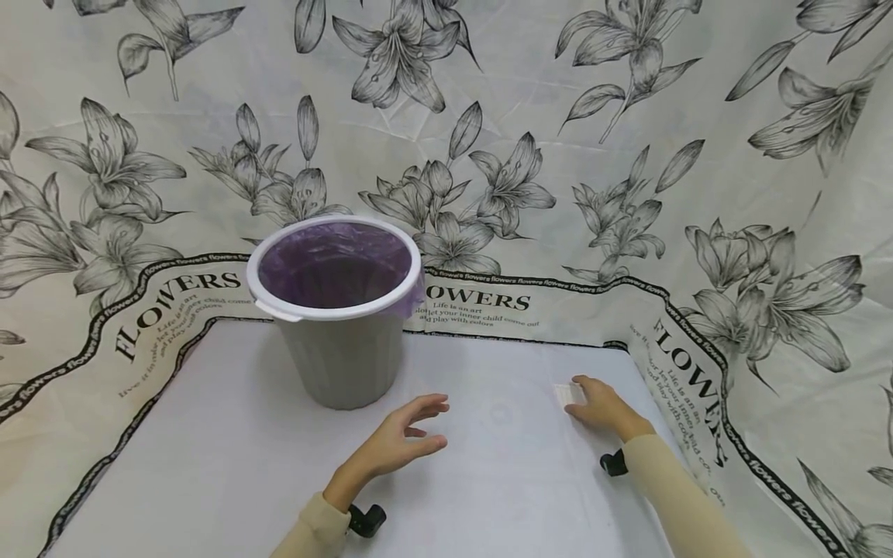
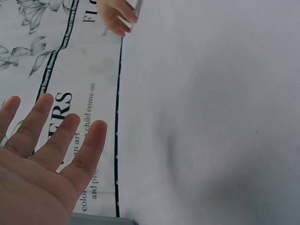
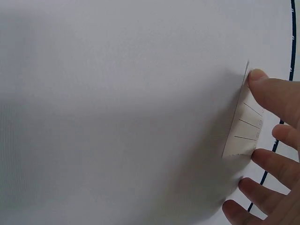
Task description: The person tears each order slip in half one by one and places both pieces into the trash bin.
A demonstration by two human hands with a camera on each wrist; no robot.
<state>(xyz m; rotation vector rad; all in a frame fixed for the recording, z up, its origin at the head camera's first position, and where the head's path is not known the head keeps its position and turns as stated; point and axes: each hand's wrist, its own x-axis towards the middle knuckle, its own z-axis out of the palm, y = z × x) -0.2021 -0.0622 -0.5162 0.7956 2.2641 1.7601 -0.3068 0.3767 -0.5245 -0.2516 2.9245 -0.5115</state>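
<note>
A small white slip of paper [image 1: 568, 394] with printed lines is pinched by my right hand [image 1: 605, 407] near the table's right side. In the right wrist view the thumb and a finger hold opposite ends of the slip [image 3: 243, 126], with the other fingers spread below. My left hand [image 1: 396, 443] hovers over the table, holding nothing. Its fingers [image 2: 86, 150] are spread and relaxed in the left wrist view. Behind and left of it stands a grey trash bin [image 1: 342, 360] with a white rim and a purple bag lining.
The white tabletop [image 1: 488, 480] spreads beneath both hands. A flower-printed cloth [image 1: 488, 302] with black lettering surrounds it at the back and sides. Black wrist cameras, such as the left one [image 1: 367, 521], sit under the wrists.
</note>
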